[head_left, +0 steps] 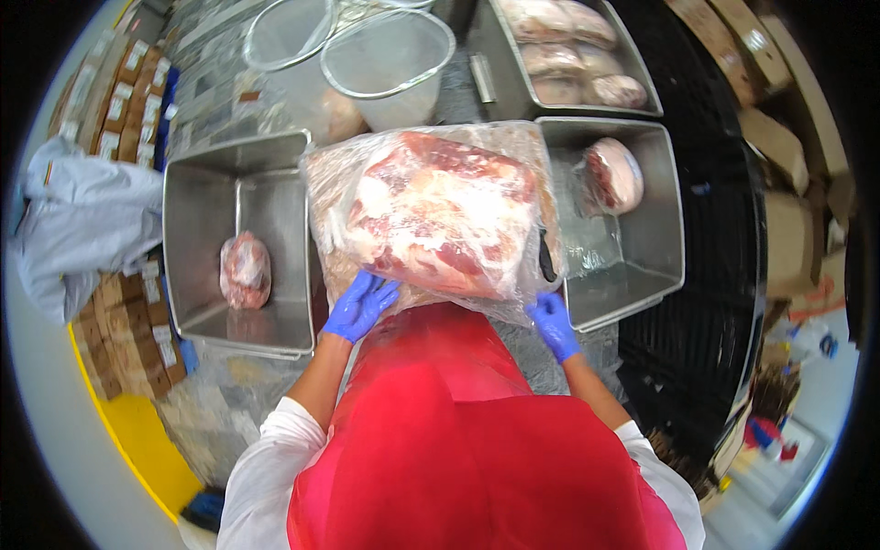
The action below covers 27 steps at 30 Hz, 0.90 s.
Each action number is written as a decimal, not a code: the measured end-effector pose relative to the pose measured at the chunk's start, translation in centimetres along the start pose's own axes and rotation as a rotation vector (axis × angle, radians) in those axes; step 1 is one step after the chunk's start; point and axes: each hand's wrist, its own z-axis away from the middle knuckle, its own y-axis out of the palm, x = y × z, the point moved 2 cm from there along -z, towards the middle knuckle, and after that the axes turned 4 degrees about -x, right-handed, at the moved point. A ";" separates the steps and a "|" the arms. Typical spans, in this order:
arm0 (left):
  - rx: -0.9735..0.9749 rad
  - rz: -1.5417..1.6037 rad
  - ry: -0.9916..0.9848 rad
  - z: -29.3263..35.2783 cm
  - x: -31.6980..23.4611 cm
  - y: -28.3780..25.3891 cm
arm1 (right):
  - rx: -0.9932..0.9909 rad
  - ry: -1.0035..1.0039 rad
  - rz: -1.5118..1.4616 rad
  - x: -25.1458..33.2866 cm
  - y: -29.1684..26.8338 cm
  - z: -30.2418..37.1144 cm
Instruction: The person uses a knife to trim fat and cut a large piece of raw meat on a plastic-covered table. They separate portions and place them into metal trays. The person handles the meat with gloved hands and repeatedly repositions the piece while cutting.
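Left hand (364, 305) lies open at the lower edge of the meat (445, 215), centre frame; right hand (554, 323) meets the film (518, 301), grip unclear. Wrap handling seems underway; next calls for securely gripping it.

light: bright | glare: whitish highlights on wrapped meat (445, 215) | edges: fisheye-bent, corners black | focus: slightly soft

Meat (440, 215) lies on board (330, 192), between left bin (197, 229) and right bin (655, 229). Each bin holds one cut (245, 272). Tubs (385, 64) stand behind board.
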 end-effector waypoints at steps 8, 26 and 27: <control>-0.185 0.005 0.189 -0.9 3.6 2.8 | 0.326 -0.477 0.056 23.3 1.0 -22.5; -0.368 -0.350 0.594 -3.8 2.6 5.1 | 0.339 -0.155 0.046 20.1 1.0 -15.2; -0.352 -0.438 0.642 -5.1 2.1 3.8 | 0.338 -0.149 0.034 20.2 0.9 -15.2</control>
